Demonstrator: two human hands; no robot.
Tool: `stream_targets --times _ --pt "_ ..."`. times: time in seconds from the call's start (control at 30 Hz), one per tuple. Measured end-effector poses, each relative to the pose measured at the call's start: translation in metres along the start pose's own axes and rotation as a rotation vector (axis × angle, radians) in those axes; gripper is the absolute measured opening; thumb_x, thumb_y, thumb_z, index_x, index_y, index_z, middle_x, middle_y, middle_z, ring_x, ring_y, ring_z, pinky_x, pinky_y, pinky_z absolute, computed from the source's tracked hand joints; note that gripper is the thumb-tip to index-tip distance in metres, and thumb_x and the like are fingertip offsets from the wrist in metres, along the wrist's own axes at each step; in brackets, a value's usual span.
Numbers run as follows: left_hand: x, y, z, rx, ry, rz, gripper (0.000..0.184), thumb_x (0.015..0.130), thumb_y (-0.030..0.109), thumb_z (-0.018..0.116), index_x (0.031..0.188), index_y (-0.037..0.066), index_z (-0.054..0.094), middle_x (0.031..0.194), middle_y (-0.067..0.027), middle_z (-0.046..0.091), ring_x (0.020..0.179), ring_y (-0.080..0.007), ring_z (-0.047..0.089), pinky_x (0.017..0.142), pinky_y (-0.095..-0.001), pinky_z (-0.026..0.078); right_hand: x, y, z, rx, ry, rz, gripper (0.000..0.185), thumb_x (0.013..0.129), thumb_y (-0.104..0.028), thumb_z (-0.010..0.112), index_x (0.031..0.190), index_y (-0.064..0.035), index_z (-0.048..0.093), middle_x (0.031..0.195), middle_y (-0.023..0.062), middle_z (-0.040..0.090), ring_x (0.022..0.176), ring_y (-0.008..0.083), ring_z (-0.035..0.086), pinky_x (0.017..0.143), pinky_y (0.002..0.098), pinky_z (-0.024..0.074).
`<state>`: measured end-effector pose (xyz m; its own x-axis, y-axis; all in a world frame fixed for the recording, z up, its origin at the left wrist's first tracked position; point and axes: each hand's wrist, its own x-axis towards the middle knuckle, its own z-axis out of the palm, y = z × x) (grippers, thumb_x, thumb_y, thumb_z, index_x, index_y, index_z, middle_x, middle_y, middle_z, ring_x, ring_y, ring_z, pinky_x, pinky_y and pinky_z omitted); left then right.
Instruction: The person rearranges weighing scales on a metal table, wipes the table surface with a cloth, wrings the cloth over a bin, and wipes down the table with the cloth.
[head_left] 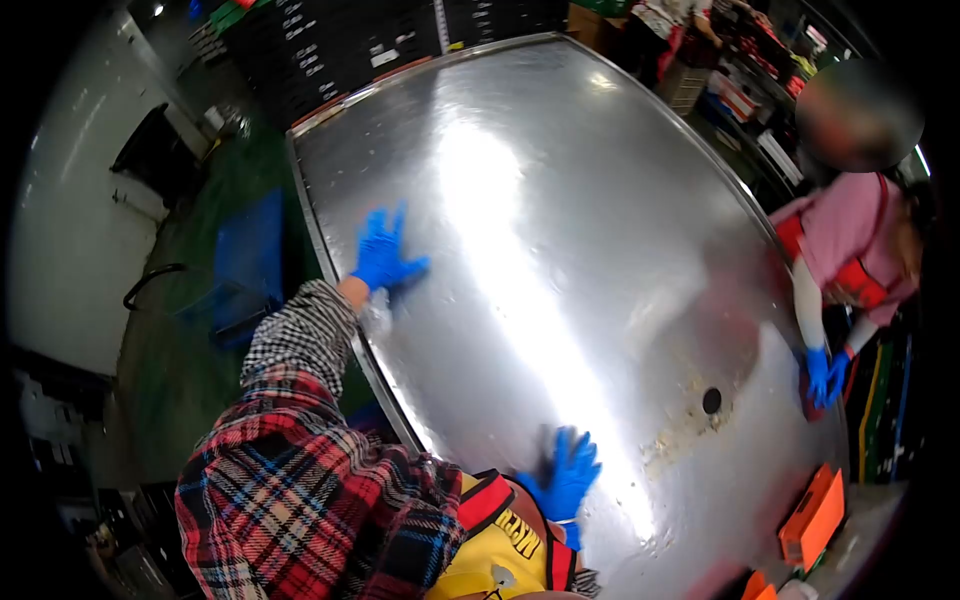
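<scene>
Person in plaid sleeves and a yellow-red apron [490,555] leans at the near side of a rimmed metal table [620,200], which lies directly under both hands and fills the middle of the view. Left hand [385,252], blue glove, fingers spread apart, just inside the left rim; contact with the surface: can't tell. Right hand [565,475], blue glove, fingers slightly apart, near the apron; contact also unclear. Dark round hole [712,401] in the tabletop, brownish stains around it. Orange box [812,517] at the lower right. Co-worker's gloved hands [826,376] close together at the right edge.
</scene>
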<state>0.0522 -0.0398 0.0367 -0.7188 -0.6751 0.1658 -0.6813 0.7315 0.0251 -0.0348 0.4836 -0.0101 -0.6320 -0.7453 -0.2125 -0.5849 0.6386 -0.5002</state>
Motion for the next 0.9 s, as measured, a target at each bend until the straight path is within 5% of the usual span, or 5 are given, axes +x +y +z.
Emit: stream_targets --times 0.13,0.4,0.5,0.67,0.9 --pt "-0.02 -0.064 -0.122 0.285 0.071 -0.298 0.116 0.074 0.076 0.06 0.157 0.015 0.007 0.155 -0.0289 0.019 0.144 -0.0477 0.017 0.115 -0.0599 0.015 -0.081 -0.048 0.005 -0.235 -0.08 -0.047 0.068 0.091 -0.051 0.048 0.152 -0.0273 0.029 0.158 0.0201 0.021 0.144 0.0424 0.023 0.113 0.066 0.0111" --pt "-0.003 -0.082 -0.092 0.274 0.067 -0.477 0.111 0.082 0.075 0.05 0.154 0.0 0.009 0.156 -0.0265 0.021 0.145 -0.0432 0.016 0.117 -0.0557 0.014 -0.171 0.122 -0.044 -0.645 0.203 0.022 0.037 0.098 -0.033 0.045 0.132 -0.021 0.052 0.143 0.0178 0.049 0.129 0.0397 0.048 0.105 0.0652 0.0304" --pt "0.002 -0.085 -0.075 0.315 -0.03 -0.452 0.11 0.083 0.076 0.046 0.151 -0.006 0.017 0.154 -0.0261 0.025 0.145 -0.0425 0.017 0.117 -0.053 0.014 -0.187 0.194 -0.068 -0.886 0.468 -0.141 0.034 0.096 -0.036 0.053 0.124 -0.0169 0.058 0.141 0.0181 0.052 0.127 0.0398 0.051 0.103 0.0615 0.0347" --pt "0.021 -0.04 -0.095 0.268 -0.188 -0.578 0.11 0.085 0.078 0.04 0.151 -0.006 0.015 0.155 -0.0297 0.02 0.145 -0.0442 0.018 0.118 -0.0518 0.013 -0.19 0.19 -0.11 -0.66 0.159 0.066 0.061 0.091 -0.052 0.051 0.138 -0.0124 0.044 0.145 0.0258 0.042 0.13 0.0465 0.044 0.105 0.0643 0.0315" --pt "0.043 0.047 -0.054 0.156 -0.04 -0.186 0.111 0.085 0.076 0.041 0.152 -0.007 0.01 0.155 -0.031 0.017 0.145 -0.0453 0.015 0.119 -0.0517 0.01 -0.209 0.253 -0.126 -0.786 0.11 -0.027 0.072 0.09 -0.054 0.051 0.147 -0.0126 0.032 0.149 0.0274 0.035 0.133 0.0474 0.04 0.106 0.0656 0.0294"
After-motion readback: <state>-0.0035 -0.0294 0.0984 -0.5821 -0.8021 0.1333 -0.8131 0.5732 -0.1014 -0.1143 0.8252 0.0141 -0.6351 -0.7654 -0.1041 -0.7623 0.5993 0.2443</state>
